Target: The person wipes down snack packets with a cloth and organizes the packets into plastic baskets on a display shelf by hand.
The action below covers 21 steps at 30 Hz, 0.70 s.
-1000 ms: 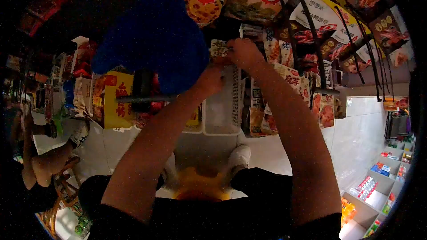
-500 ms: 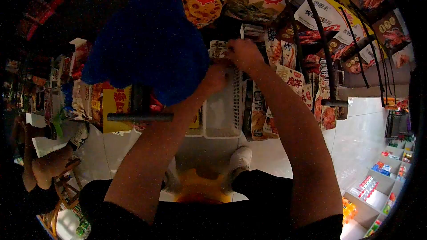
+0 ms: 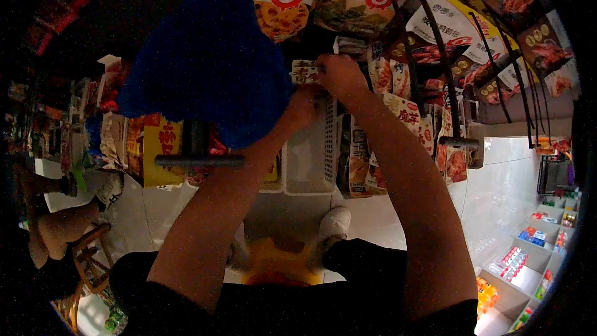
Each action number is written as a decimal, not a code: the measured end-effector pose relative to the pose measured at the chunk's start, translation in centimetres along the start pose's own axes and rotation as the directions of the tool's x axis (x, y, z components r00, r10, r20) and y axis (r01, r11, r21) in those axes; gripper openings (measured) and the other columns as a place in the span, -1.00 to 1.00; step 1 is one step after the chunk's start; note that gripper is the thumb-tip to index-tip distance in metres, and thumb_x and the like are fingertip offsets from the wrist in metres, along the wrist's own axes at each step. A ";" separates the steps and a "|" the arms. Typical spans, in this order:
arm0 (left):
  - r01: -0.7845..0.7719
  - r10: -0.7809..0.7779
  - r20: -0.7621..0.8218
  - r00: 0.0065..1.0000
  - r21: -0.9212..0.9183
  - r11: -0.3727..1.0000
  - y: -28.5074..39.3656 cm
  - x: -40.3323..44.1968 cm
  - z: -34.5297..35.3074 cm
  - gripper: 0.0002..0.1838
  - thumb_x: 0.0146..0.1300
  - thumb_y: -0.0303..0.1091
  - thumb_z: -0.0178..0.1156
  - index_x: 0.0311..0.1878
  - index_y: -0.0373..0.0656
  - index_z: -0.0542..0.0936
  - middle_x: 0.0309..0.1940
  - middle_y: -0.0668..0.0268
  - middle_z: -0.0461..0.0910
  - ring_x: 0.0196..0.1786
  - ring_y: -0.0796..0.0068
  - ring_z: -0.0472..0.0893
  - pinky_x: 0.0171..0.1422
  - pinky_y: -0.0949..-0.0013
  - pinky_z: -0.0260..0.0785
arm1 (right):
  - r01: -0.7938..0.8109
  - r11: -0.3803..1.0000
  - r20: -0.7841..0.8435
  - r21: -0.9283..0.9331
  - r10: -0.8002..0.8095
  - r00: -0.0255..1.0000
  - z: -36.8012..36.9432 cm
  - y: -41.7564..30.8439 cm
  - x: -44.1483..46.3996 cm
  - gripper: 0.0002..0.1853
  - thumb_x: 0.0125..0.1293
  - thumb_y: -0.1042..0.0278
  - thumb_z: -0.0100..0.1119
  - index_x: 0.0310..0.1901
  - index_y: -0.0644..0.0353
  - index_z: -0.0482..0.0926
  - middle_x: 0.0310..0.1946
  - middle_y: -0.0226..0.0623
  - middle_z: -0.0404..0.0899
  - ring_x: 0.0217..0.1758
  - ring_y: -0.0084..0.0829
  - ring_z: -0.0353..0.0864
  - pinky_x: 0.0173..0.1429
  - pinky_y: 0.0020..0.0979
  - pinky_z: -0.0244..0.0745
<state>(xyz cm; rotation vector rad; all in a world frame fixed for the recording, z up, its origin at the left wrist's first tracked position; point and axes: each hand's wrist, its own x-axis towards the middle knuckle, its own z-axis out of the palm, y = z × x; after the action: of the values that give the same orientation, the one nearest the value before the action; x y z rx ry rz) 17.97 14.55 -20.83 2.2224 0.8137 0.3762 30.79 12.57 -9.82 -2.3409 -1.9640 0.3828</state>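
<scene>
The small pack (image 3: 303,71) with dark writing is at the far end of the white basket (image 3: 309,190), straight in front of you. Your right hand (image 3: 344,78) is at its right edge, with the fingers bent in and looking to touch it. Your left hand (image 3: 303,109) is just below the pack, over the basket, with its fingers curled. I cannot tell whether either hand holds the pack tight or only touches it.

You seem to be in the middle of handling this pack with both hands. The next move calls for a good grip on it and care not to bump the packs close by.

To the right of the basket stand more snack packs (image 3: 401,112). Big snack bags (image 3: 286,0) are past your hands. On the left, a big blue cloth-like thing (image 3: 205,74) hides what is behind it and comes close to your left wrist. A yellow pack (image 3: 163,149) peeks out below it.

Your fingertips are hard to see in the dark. The pack's lower part is hidden, and its words are too small to read.
</scene>
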 end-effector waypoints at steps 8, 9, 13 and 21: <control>0.118 -0.117 0.365 0.924 0.021 0.993 4.8 -2.2 -5.0 -0.59 0.20 -0.35 0.09 0.14 -0.16 0.43 0.02 0.05 0.50 0.00 0.09 0.53 0.06 0.11 0.42 | 0.100 0.992 -0.149 0.076 -0.088 0.985 -4.2 -1.2 -3.5 -0.78 0.13 0.36 0.10 -0.19 0.20 0.56 -0.37 -0.04 0.59 -0.26 -0.08 0.62 -0.14 -0.09 0.55; 0.137 -0.119 0.412 0.903 -0.014 0.990 5.5 -2.8 -5.5 -0.60 0.22 -0.31 0.10 0.14 -0.16 0.43 0.01 0.06 0.50 -0.01 0.11 0.54 0.05 0.12 0.42 | 0.153 0.986 -0.139 0.061 -0.143 0.980 -4.4 -2.0 -4.7 -0.79 0.11 0.38 0.10 -0.21 0.22 0.56 -0.39 -0.03 0.59 -0.29 -0.09 0.63 -0.17 -0.11 0.55; -0.036 0.041 0.373 0.927 -0.020 0.999 5.3 -6.3 -4.7 -0.61 0.22 -0.22 0.16 0.09 -0.15 0.45 -0.07 0.10 0.53 -0.06 0.14 0.56 0.02 0.13 0.42 | 0.196 0.980 0.073 -0.036 -0.193 0.978 -2.2 -4.6 -8.7 -0.80 0.02 0.43 0.12 -0.29 0.31 0.58 -0.42 -0.01 0.60 -0.34 -0.10 0.65 -0.26 -0.20 0.59; 0.008 0.041 0.340 0.939 -0.141 0.990 11.9 -9.4 -7.5 -0.73 0.19 -0.30 0.20 -0.13 -0.28 0.55 -0.22 0.15 0.59 -0.17 0.22 0.59 -0.11 0.20 0.42 | 0.128 0.973 0.054 0.192 -0.141 0.989 -7.7 -4.7 -19.8 -0.78 0.03 0.42 0.13 -0.24 0.22 0.60 -0.38 -0.04 0.61 -0.29 -0.08 0.64 -0.19 -0.16 0.56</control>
<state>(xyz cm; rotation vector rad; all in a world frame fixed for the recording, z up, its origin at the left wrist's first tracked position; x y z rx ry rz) 12.44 6.02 -7.26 2.0836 0.5628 0.0456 24.89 -5.03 1.56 -2.0941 -2.0036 0.6155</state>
